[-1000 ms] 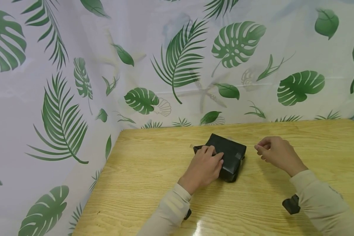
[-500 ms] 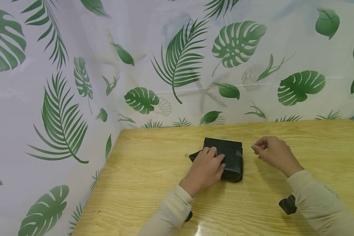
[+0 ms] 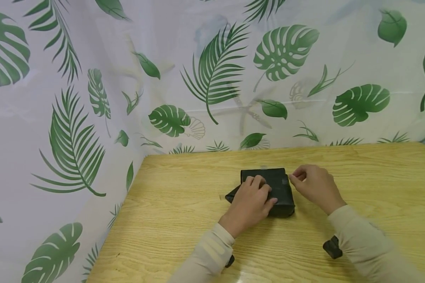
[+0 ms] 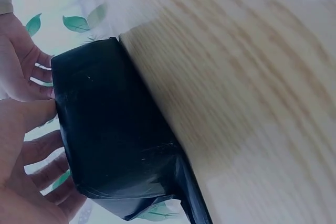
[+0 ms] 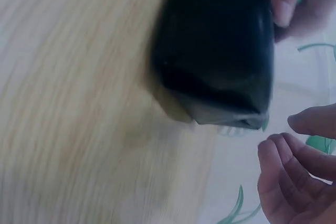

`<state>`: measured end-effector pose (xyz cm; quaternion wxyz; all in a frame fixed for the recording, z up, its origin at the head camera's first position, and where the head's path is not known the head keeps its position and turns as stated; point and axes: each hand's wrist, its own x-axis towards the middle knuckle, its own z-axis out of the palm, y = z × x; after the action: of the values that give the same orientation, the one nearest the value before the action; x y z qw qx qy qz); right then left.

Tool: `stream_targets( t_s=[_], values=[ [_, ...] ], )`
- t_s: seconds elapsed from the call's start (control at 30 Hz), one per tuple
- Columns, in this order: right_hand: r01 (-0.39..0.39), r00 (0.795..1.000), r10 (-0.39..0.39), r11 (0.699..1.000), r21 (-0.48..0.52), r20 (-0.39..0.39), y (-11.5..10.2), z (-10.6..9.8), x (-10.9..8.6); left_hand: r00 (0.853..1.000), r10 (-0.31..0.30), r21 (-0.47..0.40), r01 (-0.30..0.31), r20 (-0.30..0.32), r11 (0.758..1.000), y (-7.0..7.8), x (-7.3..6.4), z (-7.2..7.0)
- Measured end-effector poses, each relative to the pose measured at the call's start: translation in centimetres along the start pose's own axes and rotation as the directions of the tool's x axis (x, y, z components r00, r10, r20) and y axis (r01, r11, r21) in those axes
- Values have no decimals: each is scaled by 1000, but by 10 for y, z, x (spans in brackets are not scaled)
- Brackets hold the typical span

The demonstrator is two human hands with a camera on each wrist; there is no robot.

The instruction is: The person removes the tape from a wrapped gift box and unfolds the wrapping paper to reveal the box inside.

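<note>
A box wrapped in black sheeting (image 3: 278, 188) lies on the wooden table, with a pointed loose flap (image 3: 231, 195) at its left end. My left hand (image 3: 249, 202) holds the box from above, fingers bent over its top and left part. Close to the right end, my right hand (image 3: 313, 184) has thumb and index finger brought together at the box's upper edge. They pinch what looks like a small strip of clear tape, hardly visible. A patch of tape (image 3: 285, 181) shows on the top near that end. In the left wrist view, the box's long side (image 4: 110, 114) faces the camera.
Small tape ends (image 3: 263, 167) stick out behind the box and beside the left flap. Leaf-printed white sheeting (image 3: 212, 129) hangs behind and left of the table (image 3: 170, 220). A dark wrist device (image 3: 333, 247) sits under the right sleeve.
The box has turned so its far edge lies level, and shifted slightly left under my left hand. My right hand has moved left, up to the box's right edge.
</note>
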<state>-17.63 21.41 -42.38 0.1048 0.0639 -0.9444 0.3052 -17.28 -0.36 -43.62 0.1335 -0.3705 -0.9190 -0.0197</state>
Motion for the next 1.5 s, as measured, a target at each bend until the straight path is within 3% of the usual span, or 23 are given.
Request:
stream_targets(
  t_s=[0.23, 0.5, 0.73, 1.03, 1.5],
  values=[
    [20, 999, -23, 994, -108, -27, -15, 14, -1, 1000, -2, -116, 4, 15, 993, -1, 0, 2],
    [-6, 999, -1, 982, -186, -40, -21, 21, -1, 1000, 8, -134, -9, -6, 991, -3, 1, 2],
    [0, 999, -8, 983, -185, -45, -21, 22, -1, 1000, -6, -151, 8, 15, 988, -2, 1, -1],
    [16, 999, -20, 995, -103, -42, -18, 16, -1, 999, -8, -146, 12, 31, 989, -2, 1, -1],
    [-16, 1000, 13, 987, -158, -17, -24, 20, -1, 999, -28, -181, 35, 42, 983, -2, 2, -1]
  ],
)
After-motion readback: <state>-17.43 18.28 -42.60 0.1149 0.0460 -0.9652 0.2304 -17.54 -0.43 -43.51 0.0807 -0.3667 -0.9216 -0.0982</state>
